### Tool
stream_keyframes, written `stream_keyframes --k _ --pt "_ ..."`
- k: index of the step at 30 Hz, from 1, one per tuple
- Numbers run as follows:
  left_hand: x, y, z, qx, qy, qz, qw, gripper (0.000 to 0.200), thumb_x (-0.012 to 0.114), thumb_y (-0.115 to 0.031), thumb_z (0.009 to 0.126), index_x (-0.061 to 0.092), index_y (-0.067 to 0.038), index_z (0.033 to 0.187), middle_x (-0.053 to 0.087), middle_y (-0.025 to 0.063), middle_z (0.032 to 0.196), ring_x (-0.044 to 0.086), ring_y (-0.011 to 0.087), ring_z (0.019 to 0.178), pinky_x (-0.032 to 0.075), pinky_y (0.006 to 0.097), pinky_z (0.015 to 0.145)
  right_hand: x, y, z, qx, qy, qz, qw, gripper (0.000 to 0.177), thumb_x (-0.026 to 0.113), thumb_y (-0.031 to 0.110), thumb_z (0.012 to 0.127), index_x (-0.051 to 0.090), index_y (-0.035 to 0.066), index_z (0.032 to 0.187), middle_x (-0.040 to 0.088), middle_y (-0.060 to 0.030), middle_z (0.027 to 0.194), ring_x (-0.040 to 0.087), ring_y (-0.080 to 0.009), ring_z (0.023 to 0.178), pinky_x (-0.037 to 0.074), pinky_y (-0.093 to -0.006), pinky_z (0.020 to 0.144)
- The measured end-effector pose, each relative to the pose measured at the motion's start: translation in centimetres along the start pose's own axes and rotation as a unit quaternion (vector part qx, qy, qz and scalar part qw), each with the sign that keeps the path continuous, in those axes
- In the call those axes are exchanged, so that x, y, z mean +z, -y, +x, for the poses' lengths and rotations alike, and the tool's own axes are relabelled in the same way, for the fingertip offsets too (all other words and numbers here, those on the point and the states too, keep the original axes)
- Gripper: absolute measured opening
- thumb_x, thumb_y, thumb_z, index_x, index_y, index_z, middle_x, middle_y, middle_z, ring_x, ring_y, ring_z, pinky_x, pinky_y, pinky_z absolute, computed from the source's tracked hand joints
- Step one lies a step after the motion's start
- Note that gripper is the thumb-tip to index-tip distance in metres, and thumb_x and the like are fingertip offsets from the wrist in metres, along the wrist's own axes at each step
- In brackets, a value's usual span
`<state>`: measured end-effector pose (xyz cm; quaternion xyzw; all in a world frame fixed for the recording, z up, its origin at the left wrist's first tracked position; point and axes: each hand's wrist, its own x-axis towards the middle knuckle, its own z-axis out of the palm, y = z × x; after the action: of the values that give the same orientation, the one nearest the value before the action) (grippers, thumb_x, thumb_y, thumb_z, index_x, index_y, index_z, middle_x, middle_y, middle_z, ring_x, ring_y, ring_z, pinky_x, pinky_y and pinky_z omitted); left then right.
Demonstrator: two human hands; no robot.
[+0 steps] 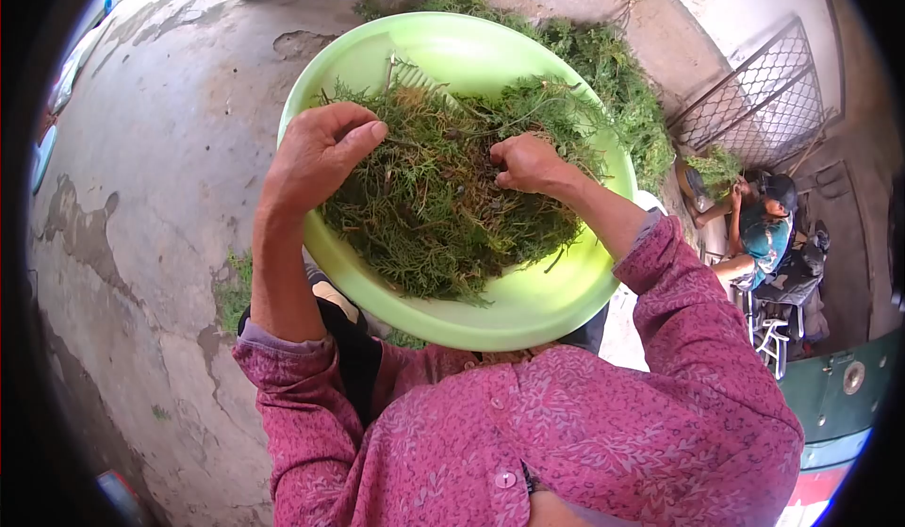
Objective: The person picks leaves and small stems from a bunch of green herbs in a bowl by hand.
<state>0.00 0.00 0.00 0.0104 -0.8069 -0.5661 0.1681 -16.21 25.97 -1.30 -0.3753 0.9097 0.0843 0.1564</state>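
Observation:
A wide light-green plastic basin (566,305) is in front of my body, heaped with feathery green conifer sprigs (415,216), some of them brownish. Over the basin's left side, my left hand (325,155) is closed, thumb against fingers, at the end of a thin sprig stem that runs right across the heap. My right hand (528,162) is closed in a pinch just above the middle of the pile. What its fingertips hold is hidden among the foliage.
More green branches (613,84) lie on the ground behind and right of the basin. At the right, another person (764,225) sits holding a green sprig beside a metal mesh frame (764,93). Cracked concrete (160,216) spreads out at the left.

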Motion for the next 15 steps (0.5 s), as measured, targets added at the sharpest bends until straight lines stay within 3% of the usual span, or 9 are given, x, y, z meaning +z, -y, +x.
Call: stream_keyframes --k 3,5,6,8,9,11,13,15 --pt "-0.2 -0.1 -0.2 -0.011 0.003 0.004 1.0 0.025 0.062 -0.023 0.081 0.063 0.0 0.089 0.055 0.0012 0.065 0.049 0.0089 0.062 0.041 0.0258 0.057 0.3 0.0 0.2 -0.024 0.015 0.029 0.999 0.028 0.067 0.02 0.074 0.059 0.002 0.095 0.063 -0.0155 0.085 0.063 -0.0214 0.078 0.049 -0.0404 0.071" --pt "0.1 0.0 -0.1 -0.008 -0.001 -0.003 1.0 0.025 0.062 -0.023 0.081 0.063 0.001 0.089 0.056 0.0015 0.066 0.049 0.0087 0.062 0.041 0.0256 0.057 -0.2 -0.7 0.1 0.016 0.083 0.235 0.968 0.021 0.065 0.015 0.076 0.059 0.003 0.093 0.063 -0.0095 0.083 0.063 -0.0162 0.069 0.05 -0.0324 0.06" --pt "0.1 0.0 0.0 -0.008 -0.002 -0.003 1.0 0.025 0.062 -0.023 0.081 0.063 0.001 0.089 0.056 0.0015 0.066 0.049 0.0087 0.062 0.041 0.0256 0.057 -0.5 -0.7 0.0 0.015 0.082 0.234 0.969 0.021 0.065 0.015 0.076 0.059 0.003 0.093 0.063 -0.0095 0.083 0.063 -0.0162 0.069 0.05 -0.0324 0.06" --pt "0.3 0.1 0.0 -0.001 -0.006 -0.006 1.0 0.024 0.062 -0.022 0.08 0.064 0.0 0.089 0.057 0.0023 0.066 0.049 0.0094 0.062 0.041 0.0262 0.057 -1.4 -0.8 -0.8 0.054 0.123 0.456 0.88 0.017 0.061 0.011 0.079 0.058 0.005 0.095 0.062 -0.006 0.083 0.063 -0.0123 0.066 0.048 -0.0247 0.054" --pt "0.3 0.0 0.0 -0.002 -0.005 -0.006 1.0 0.024 0.062 -0.022 0.08 0.064 0.0 0.089 0.057 0.0023 0.066 0.049 0.0094 0.062 0.041 0.0262 0.057 -1.5 -1.0 -1.0 0.055 0.123 0.457 0.879 0.017 0.061 0.011 0.079 0.058 0.005 0.095 0.062 -0.006 0.083 0.063 -0.0123 0.066 0.048 -0.0247 0.054" --pt "0.1 -0.1 0.0 0.008 -0.007 0.037 0.999 0.025 0.062 -0.022 0.08 0.064 0.0 0.089 0.057 0.0033 0.067 0.05 0.0104 0.062 0.041 0.0267 0.057 -2.0 -1.4 -1.4 0.043 0.13 0.667 0.733 0.018 0.058 0.008 0.082 0.057 0.006 0.099 0.062 -0.0062 0.087 0.063 -0.012 0.069 0.048 -0.0216 0.054" --pt "0.1 -0.2 0.0 0.005 -0.004 0.036 0.999 0.025 0.062 -0.022 0.079 0.064 0.0 0.089 0.058 0.0036 0.067 0.051 0.0109 0.062 0.041 0.0267 0.057 -2.6 -1.8 -2.0 0.039 0.125 0.689 0.713 0.02 0.055 0.008 0.083 0.055 0.005 0.103 0.062 -0.0077 0.09 0.064 -0.0132 0.072 0.048 -0.0216 0.053" --pt "0.0 -0.4 0.0 0.002 -0.001 0.035 0.999 0.025 0.062 -0.023 0.079 0.064 0.0 0.089 0.058 0.004 0.067 0.051 0.0113 0.063 0.042 0.0268 0.058 -2.8 -2.0 -2.7 0.047 0.09 0.748 0.656 0.013 0.056 0.01 0.084 0.057 0.007 0.096 0.061 -0.0057 0.089 0.062 -0.0128 0.068 0.047 -0.0206 0.052"
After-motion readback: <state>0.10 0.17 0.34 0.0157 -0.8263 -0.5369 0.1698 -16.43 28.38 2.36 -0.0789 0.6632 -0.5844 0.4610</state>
